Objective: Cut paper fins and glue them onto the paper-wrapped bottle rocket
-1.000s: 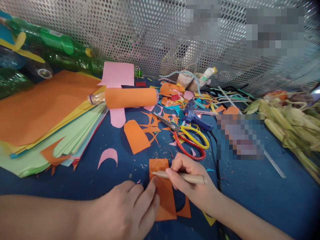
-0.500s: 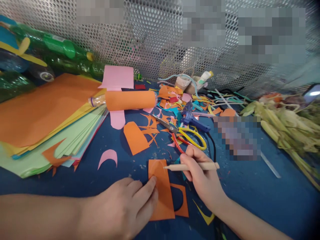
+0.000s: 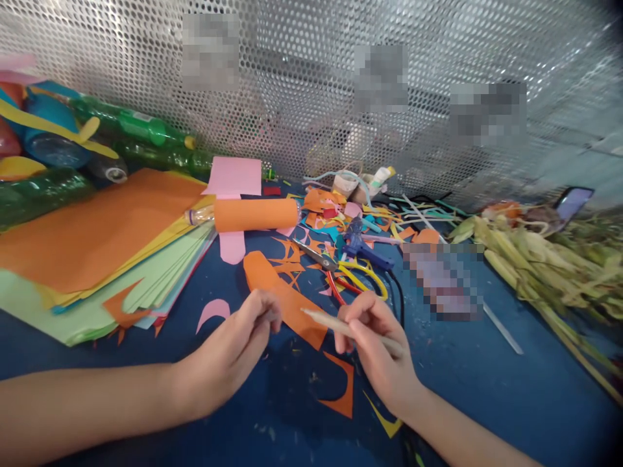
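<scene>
In my right hand (image 3: 377,347) is a slim beige pen (image 3: 326,320), its tip pointing left over an orange paper piece (image 3: 299,310). My left hand (image 3: 243,347) is at the left edge of that paper, fingers curled and pressed together; the fingertips are partly hidden. The paper lies at a slant and meets a round-ended orange piece (image 3: 255,267) at its upper end. Below it is an orange offcut (image 3: 344,386) with a curved cut-out. Scissors (image 3: 335,264) with red and yellow handles lie just beyond my right hand.
An orange-wrapped bottle (image 3: 257,215) lies across pink paper (image 3: 232,248). Coloured sheets (image 3: 97,233) are stacked at left, green bottles (image 3: 146,130) behind. A blue glue gun (image 3: 367,250), paper scraps (image 3: 321,201) and corn husks (image 3: 516,250) stand ahead and right, before a perforated metal screen (image 3: 292,84).
The orange paper has moved forward and turned, off the offcut and against the round-ended piece. My left hand has gone from lying flat to curled at its edge. The pen now slants.
</scene>
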